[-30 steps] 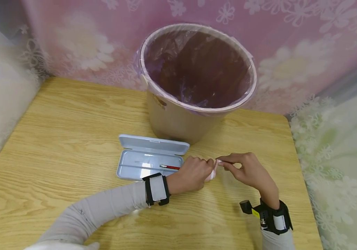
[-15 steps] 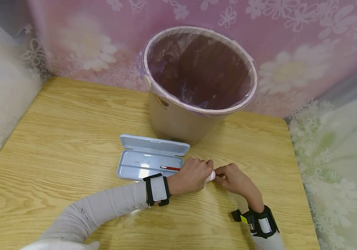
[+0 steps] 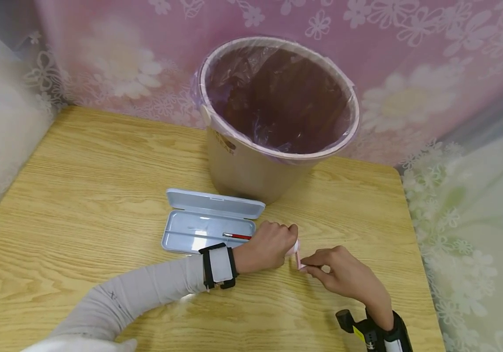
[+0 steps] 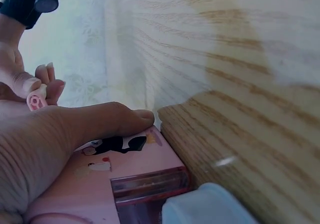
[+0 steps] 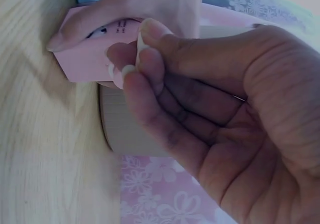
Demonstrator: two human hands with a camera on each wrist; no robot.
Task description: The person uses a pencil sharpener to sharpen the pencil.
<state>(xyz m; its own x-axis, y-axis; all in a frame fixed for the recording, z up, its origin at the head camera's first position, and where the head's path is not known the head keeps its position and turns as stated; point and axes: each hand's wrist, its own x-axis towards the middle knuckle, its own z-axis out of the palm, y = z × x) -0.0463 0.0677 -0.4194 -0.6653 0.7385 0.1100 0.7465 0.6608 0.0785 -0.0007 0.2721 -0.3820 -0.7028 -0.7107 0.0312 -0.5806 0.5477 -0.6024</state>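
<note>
1. Sleeve of light grey cloth (image 3: pixel 159 278) covers the left arm, and a black strap (image 3: pixel 207 266) goes round that wrist.
2. The right hand (image 3: pixel 343 274) pinches a small white knob (image 5: pixel 142 40) on a pink handle (image 4: pixel 37 100) between thumb and fingers.
3. The left hand (image 3: pixel 270 247) grips a pink box (image 4: pixel 92 189) with a see-through window and little pictures. The box is on the yellow-brown wooden table (image 3: pixel 101 186), mostly hidden under that hand in the head view.
4. Just beside the box is a pale blue plastic case (image 3: pixel 181 224), lid up. A red stick with a silver end (image 3: pixel 239 236) lies in it, partly hidden.
5. Behind the case stands a big, round, beige bin (image 3: pixel 255 168) with a see-through bag inside.
6. Farthest back is a pink sheet with white flowers (image 3: pixel 181 29).
</note>
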